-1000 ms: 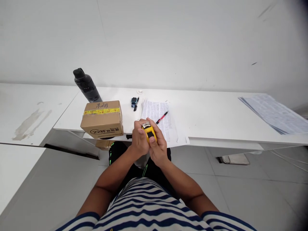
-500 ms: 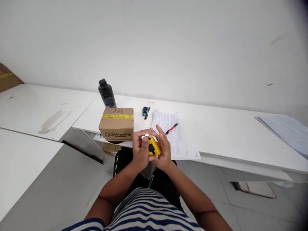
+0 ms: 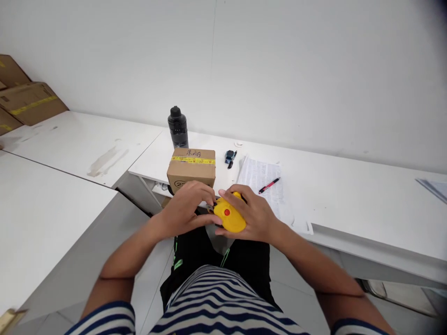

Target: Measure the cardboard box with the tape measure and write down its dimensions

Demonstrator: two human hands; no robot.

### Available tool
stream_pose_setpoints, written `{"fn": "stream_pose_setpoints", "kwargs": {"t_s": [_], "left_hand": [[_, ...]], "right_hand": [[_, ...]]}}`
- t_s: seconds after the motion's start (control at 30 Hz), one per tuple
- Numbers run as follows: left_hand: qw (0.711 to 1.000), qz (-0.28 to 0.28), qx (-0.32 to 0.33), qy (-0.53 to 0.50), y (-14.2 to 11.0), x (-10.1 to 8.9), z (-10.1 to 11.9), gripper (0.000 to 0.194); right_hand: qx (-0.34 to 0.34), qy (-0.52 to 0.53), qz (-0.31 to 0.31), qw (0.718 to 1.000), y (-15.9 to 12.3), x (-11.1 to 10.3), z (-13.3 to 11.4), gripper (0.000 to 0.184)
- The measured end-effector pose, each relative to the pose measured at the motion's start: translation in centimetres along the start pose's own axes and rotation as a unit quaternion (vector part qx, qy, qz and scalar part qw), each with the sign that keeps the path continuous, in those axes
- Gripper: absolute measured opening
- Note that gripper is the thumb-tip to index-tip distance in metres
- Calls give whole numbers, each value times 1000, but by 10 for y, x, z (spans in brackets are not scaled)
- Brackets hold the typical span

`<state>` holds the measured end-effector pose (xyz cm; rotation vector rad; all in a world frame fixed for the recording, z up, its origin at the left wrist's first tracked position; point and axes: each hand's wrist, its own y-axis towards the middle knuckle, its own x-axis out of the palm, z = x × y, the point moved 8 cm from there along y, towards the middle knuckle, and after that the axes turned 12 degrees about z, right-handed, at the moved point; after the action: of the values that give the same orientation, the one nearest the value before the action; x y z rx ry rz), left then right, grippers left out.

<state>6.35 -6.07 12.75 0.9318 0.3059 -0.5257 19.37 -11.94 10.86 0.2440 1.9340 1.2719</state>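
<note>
From where I stand, the left hand [image 3: 186, 209] hides the lower front of the box [image 3: 192, 173], so only a "2" and the start of the next mark can be read in its printed ring. The box also covers the foot of the bottle [image 3: 178, 128], and the picture's edges cut off the stacked cartons [image 3: 33, 104] and the far sheets [image 3: 435, 188]. The right hand [image 3: 256, 215] has its fingers curled around the yellow tape measure [image 3: 233, 219], held just off the bench [image 3: 349, 200] edge, red button uppermost. The left thumb and fingers stand partly apart at its metal end, touching; I can't tell whether they pinch it. Handwritten characters top the box above yellow tape, hard to make out. Print on the papers [image 3: 256, 172], under the red-and-black pen [image 3: 269, 185], is too small to read.
</note>
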Motion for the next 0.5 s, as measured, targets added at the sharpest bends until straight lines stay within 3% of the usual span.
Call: {"fn": "stream_pose_setpoints", "kwargs": {"t_s": [0.1,0.23,0.5], "left_hand": [[996,-69,0,51,3,-8,10,37],[992,-124,-19,4,3,-6,22,32],[981,-132,-115,-81,-7,3,13,32]], "right_hand": [[-31,-17,-36,999,6,-3,-11,86],[-31,-27,-55,998,11,-4,-20,72],[-23,-54,-73,996,10,-6,-26,67]]}}
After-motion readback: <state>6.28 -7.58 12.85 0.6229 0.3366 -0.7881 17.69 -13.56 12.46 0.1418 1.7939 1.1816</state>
